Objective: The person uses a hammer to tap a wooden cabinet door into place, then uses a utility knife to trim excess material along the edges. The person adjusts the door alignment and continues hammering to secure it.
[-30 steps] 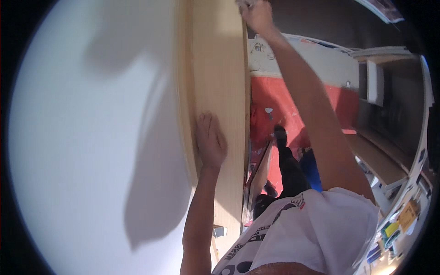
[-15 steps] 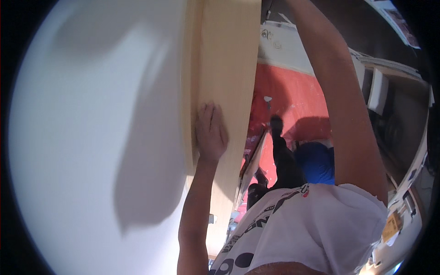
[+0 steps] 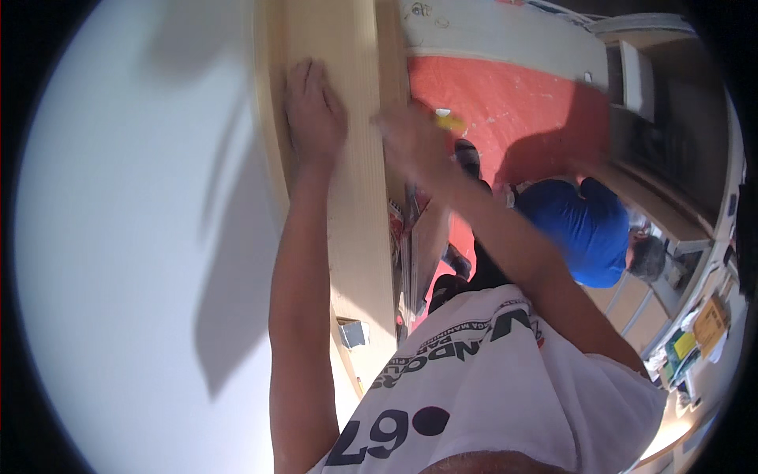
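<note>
My left hand [image 3: 317,118] lies on a long pale wooden board [image 3: 359,237] beside the white wall, fingers stretched forward and pressed to its face. My right hand [image 3: 414,146] is at the board's right edge, blurred by motion, with its fingers curled. A small smeared yellow thing [image 3: 450,122] shows just beyond that hand and seems to stick out of it. Its kind cannot be made out.
A white wall [image 3: 142,237] fills the left. Red sheeting [image 3: 529,110] covers the floor on the right, where a person in a blue shirt [image 3: 576,229] bends low. Open brown shelving [image 3: 671,118] stands at the far right. Several items, including a cardboard box [image 3: 711,322], lie lower right.
My right arm has come down from far ahead, bringing the hand to the board's edge. The view has shifted, showing more of the person in blue. My left hand still rests on the board.
</note>
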